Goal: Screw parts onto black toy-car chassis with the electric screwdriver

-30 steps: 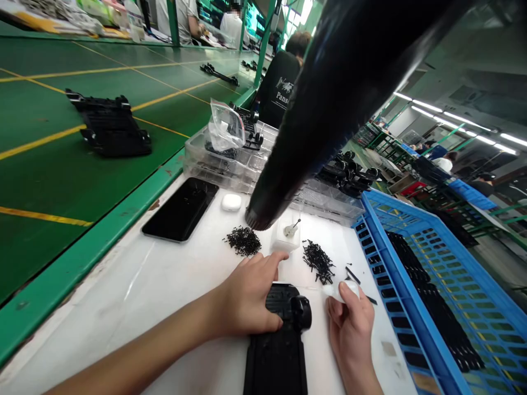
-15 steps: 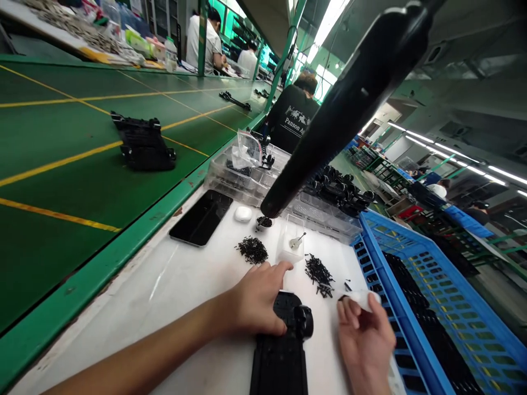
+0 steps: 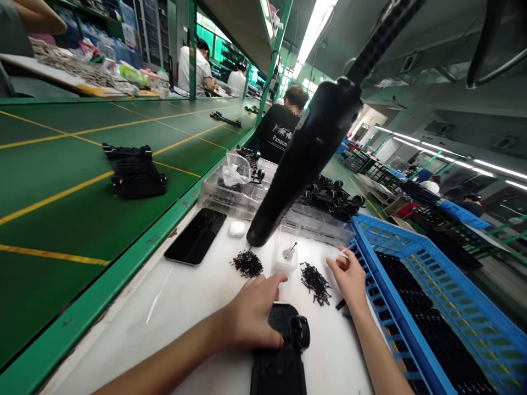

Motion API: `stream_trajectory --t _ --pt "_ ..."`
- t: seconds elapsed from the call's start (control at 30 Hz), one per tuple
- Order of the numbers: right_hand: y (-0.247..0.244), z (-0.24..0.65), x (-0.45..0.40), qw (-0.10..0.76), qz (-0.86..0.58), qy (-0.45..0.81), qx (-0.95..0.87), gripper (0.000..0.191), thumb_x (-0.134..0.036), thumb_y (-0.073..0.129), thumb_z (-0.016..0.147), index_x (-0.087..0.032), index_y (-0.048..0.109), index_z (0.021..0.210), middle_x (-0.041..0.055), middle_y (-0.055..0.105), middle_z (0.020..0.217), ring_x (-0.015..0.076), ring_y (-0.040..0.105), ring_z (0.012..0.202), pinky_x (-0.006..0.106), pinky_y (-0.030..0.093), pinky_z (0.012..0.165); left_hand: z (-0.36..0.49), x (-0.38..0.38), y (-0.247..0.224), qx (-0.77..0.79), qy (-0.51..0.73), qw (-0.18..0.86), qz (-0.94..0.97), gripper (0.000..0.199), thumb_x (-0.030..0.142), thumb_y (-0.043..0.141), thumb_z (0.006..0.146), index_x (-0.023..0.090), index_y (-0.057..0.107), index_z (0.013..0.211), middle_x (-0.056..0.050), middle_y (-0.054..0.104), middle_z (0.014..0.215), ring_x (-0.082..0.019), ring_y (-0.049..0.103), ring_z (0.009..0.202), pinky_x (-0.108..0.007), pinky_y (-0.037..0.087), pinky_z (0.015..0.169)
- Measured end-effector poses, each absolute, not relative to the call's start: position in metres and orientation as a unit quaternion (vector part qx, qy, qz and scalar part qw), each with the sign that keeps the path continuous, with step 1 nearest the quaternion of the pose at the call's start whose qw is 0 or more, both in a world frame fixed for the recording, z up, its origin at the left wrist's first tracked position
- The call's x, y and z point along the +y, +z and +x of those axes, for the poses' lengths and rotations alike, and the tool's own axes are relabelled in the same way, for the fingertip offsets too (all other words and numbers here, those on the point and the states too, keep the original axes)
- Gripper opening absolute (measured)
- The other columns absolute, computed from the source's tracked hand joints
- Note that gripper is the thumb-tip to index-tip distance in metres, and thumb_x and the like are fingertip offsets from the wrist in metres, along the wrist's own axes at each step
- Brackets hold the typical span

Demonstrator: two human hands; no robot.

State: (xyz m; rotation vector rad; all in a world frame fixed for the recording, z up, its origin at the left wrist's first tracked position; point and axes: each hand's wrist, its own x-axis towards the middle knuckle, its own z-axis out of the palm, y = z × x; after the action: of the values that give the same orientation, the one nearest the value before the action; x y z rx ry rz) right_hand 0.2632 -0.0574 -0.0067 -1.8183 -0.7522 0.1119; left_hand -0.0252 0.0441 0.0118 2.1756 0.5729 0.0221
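My left hand (image 3: 253,312) rests on a black plastic moulded part (image 3: 280,351), fingers spread over its near end. My right hand (image 3: 348,277) hangs over the white bench next to a blue crate, fingers pinched on a small white piece (image 3: 341,255) that is mostly hidden. Between my hands lie two loose piles of black screws (image 3: 247,264) (image 3: 315,282). A clear plastic cup (image 3: 285,255) holding a small metal tool stands between the piles. A black electric screwdriver (image 3: 298,170) hangs from above, its tip just over the far pile.
A black smartphone (image 3: 195,236) and white earbud case (image 3: 236,229) lie on the bench. Behind them stand clear compartment trays (image 3: 230,189). The blue crate (image 3: 382,227) holding black parts is on the right. A green conveyor belt (image 3: 82,186) runs left; a co-worker (image 3: 275,134) stands beyond.
My right hand has moved up and away from me, closer to the crate's rim. The view has tilted and the hanging screwdriver has swung. My left hand stays on the black part.
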Motion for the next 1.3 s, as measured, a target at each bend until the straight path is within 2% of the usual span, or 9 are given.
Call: stream_trajectory --t 0.13,0.3,0.5,0.63,0.8,0.93,1.0,1.17,1.3 --pt "0.001 0.245 -0.075 0.538 -0.787 -0.020 -0.302 0.076 -0.050 0.089 0.065 -0.017 0.065 0.129 0.0072 0.074 0.095 0.0221 0.066 0.077 0.037 0.052 0.077 -0.024 0.046 0.009 0.225 0.009 0.433 0.873 0.110 0.043 0.089 0.050 0.026 0.042 0.147 -0.004 0.062 0.110 -0.032 0.059 0.106 -0.043 0.048 0.097" --pt "0.024 0.201 -0.064 0.505 -0.745 0.005 -0.436 0.033 -0.044 0.076 0.087 -0.020 0.075 0.109 0.0031 0.066 0.081 0.0182 0.058 0.071 0.031 0.048 0.065 -0.024 0.048 0.006 0.207 0.015 0.419 0.884 0.110 0.044 0.088 0.051 0.024 0.041 0.149 -0.004 0.063 0.112 -0.032 0.059 0.105 -0.042 0.047 0.095" --pt "0.028 0.172 -0.012 0.486 -0.704 0.105 -0.507 0.022 -0.040 0.069 0.093 -0.021 0.080 0.097 0.0037 0.068 0.087 0.0155 0.056 0.068 0.031 0.046 0.065 -0.024 0.049 0.005 0.189 0.034 0.418 0.888 0.108 0.046 0.088 0.054 0.023 0.042 0.149 -0.004 0.065 0.112 -0.033 0.060 0.103 -0.038 0.046 0.087" --pt "0.034 0.175 -0.033 0.540 -0.684 0.044 -0.488 0.019 -0.037 0.066 0.097 -0.021 0.077 0.100 0.0047 0.069 0.094 0.0185 0.061 0.085 0.032 0.047 0.077 -0.025 0.045 0.003 0.204 0.041 0.416 0.885 0.110 0.044 0.089 0.052 0.022 0.043 0.150 -0.004 0.066 0.113 -0.033 0.060 0.104 -0.040 0.047 0.090" --pt "0.025 0.178 -0.028 0.510 -0.706 0.103 -0.481 0.040 -0.040 0.076 0.089 -0.021 0.070 0.124 -0.0021 0.059 0.081 0.0134 0.051 0.066 0.029 0.045 0.066 -0.025 0.044 0.009 0.210 0.032 0.435 0.875 0.111 0.042 0.088 0.055 0.018 0.041 0.153 -0.006 0.065 0.117 -0.034 0.059 0.109 -0.042 0.046 0.100" --pt "0.023 0.179 0.001 0.492 -0.685 0.126 -0.523 0.020 -0.038 0.074 0.090 -0.018 0.076 0.090 0.0012 0.062 0.080 0.0158 0.057 0.072 0.030 0.047 0.070 -0.024 0.044 0.015 0.217 0.015 0.445 0.869 0.109 0.039 0.085 0.057 0.018 0.041 0.154 -0.006 0.063 0.118 -0.033 0.059 0.111 -0.042 0.046 0.103" --pt "0.031 0.182 0.003 0.512 -0.667 0.110 -0.529 0.024 -0.038 0.072 0.091 -0.018 0.072 0.077 0.0047 0.068 0.088 0.0179 0.061 0.081 0.031 0.049 0.075 -0.025 0.043 0.016 0.223 0.013 0.445 0.867 0.109 0.040 0.086 0.056 0.018 0.042 0.154 -0.006 0.063 0.117 -0.034 0.058 0.112 -0.042 0.046 0.104" --pt "0.043 0.175 -0.042 0.621 -0.624 0.017 -0.475 0.016 -0.034 0.071 0.094 -0.020 0.076 0.100 0.0057 0.072 0.091 0.0192 0.068 0.080 0.033 0.056 0.074 -0.024 0.043 0.011 0.231 0.014 0.446 0.864 0.111 0.040 0.085 0.055 0.019 0.041 0.155 -0.006 0.062 0.118 -0.035 0.057 0.114 -0.043 0.046 0.104" --pt "0.022 0.156 -0.093 0.612 -0.623 0.035 -0.485 0.013 -0.026 0.065 0.098 -0.021 0.075 0.104 0.0068 0.073 0.089 0.0212 0.071 0.080 0.035 0.059 0.073 -0.023 0.043 0.008 0.222 0.024 0.461 0.859 0.118 0.039 0.085 0.055 0.017 0.035 0.159 -0.007 0.062 0.117 -0.034 0.056 0.113 -0.043 0.045 0.105"
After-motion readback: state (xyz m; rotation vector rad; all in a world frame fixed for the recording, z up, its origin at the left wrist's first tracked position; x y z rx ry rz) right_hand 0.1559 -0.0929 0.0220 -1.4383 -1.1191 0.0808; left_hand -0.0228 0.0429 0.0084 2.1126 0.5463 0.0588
